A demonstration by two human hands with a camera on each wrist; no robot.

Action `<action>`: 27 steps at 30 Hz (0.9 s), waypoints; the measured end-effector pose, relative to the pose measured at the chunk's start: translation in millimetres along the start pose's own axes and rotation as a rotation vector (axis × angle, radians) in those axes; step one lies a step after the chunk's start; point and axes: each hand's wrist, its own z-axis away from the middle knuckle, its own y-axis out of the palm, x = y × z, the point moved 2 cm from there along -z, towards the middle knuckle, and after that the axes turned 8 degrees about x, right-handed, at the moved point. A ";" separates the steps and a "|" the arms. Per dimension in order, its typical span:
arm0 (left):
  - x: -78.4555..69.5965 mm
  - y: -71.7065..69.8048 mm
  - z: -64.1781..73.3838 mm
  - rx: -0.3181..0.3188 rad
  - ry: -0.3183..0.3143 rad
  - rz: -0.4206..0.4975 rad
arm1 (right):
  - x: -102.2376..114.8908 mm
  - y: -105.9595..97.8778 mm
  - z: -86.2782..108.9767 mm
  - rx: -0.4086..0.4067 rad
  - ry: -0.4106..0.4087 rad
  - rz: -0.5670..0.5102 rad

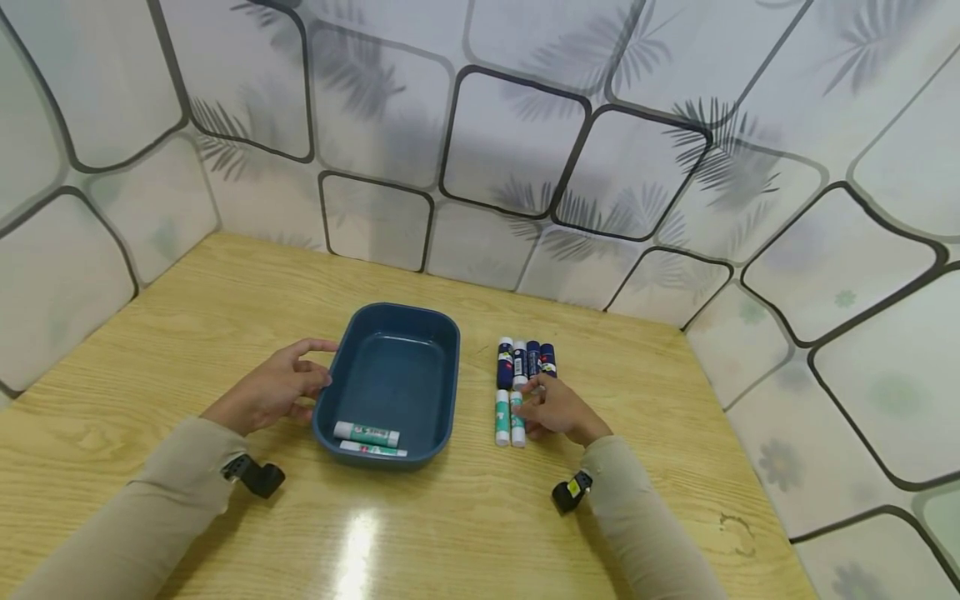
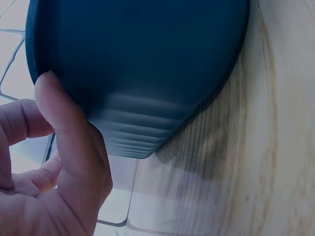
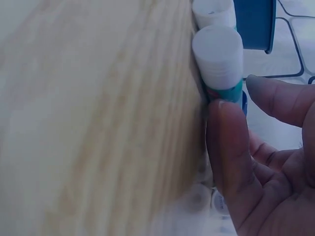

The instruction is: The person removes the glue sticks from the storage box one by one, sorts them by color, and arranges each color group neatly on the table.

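Note:
A dark blue rectangular bin point(image 1: 393, 367) stands on the table, with two green-and-white glue sticks point(image 1: 367, 433) lying at its near end. My left hand point(image 1: 281, 385) is at the bin's left side, its thumb point(image 2: 74, 132) against the outer wall just under the rim. To the right of the bin, two more green-and-white glue sticks point(image 1: 502, 419) lie side by side. Over the right one of these, my right hand point(image 1: 558, 411) has its thumb point(image 3: 229, 142) right at the stick's side and its forefinger point(image 3: 280, 101) just above it, the two spread apart.
Several dark blue glue sticks point(image 1: 506, 371) lie in a row just beyond the green-and-white pair. The wood-grain table point(image 1: 450, 533) is bounded at the back and sides by patterned white panels point(image 1: 382, 221). Each sleeve carries a small black wrist camera point(image 1: 262, 479).

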 end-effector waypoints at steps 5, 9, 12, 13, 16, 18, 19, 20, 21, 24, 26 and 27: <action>1.2 0.8 -0.3 -0.003 -0.002 0.005 | 1.3 -5.9 1.9 0.012 -0.010 0.020; 1.8 0.1 0.3 -0.002 -0.004 0.000 | 7.6 -11.6 3.5 0.005 0.007 0.055; 2.0 0.3 0.0 0.001 -0.001 -0.008 | 13.6 -16.2 5.6 0.001 0.007 0.073; 2.0 0.7 0.0 0.001 -0.001 -0.010 | 15.3 -17.6 6.1 0.004 0.002 0.070; 1.7 1.3 -0.4 -0.002 -0.010 -0.015 | 20.4 -21.3 6.5 0.018 -0.017 0.067; 1.3 1.1 0.0 -0.005 -0.019 -0.016 | 24.5 -23.0 5.9 0.025 -0.028 0.069; 1.1 0.9 0.0 -0.005 -0.020 -0.017 | 26.7 -23.7 5.5 0.032 -0.034 0.072; 0.9 0.7 0.0 -0.004 -0.022 -0.015 | 29.0 -24.5 5.0 0.040 -0.041 0.076; 0.6 0.5 0.1 -0.005 -0.024 -0.014 | 31.6 -25.0 4.2 0.047 -0.050 0.079; 0.1 -0.1 0.1 -0.006 -0.023 -0.012 | 40.4 -25.3 0.9 0.067 -0.077 0.091; -0.1 -0.2 0.1 -0.004 -0.019 -0.014 | 46.0 -24.8 -1.9 0.074 -0.090 0.095; -0.1 -0.2 0.1 -0.002 -0.015 -0.016 | 48.8 -24.2 -3.2 0.074 -0.092 0.091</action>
